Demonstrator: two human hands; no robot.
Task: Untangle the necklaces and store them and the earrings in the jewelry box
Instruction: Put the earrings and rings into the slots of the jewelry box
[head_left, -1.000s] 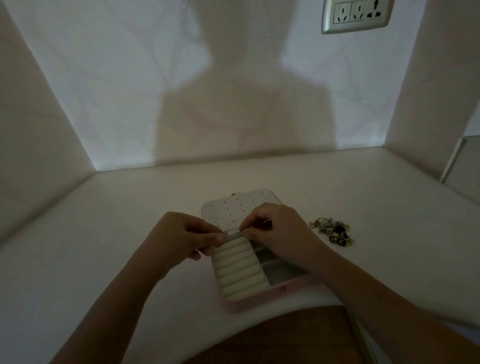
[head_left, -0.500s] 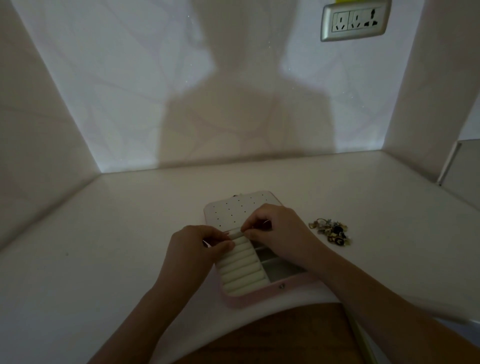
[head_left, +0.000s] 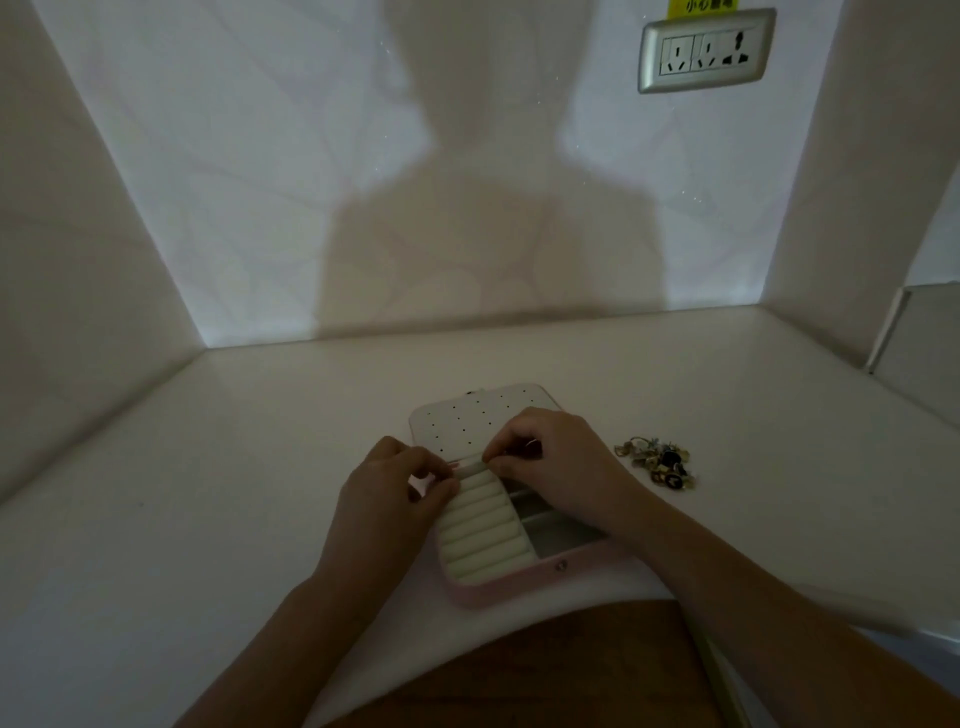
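jewelry box (head_left: 519, 577) open on worktop (head_left: 208, 493), directly under both hands. left hand (head_left: 387, 488) and right hand (head_left: 556, 457) curled, fingertips pressed together at far end of ring rolls; item pinched too small to tell. earring pile (head_left: 657, 464) just right of right hand, so nearer to it. bare worktop both sides; near edge close behind box.

- You face a white table (head_left: 218, 493) set in a pale alcove.
- A wall socket (head_left: 706, 50) sits upper right, a yellow sticker (head_left: 702, 5) above it.
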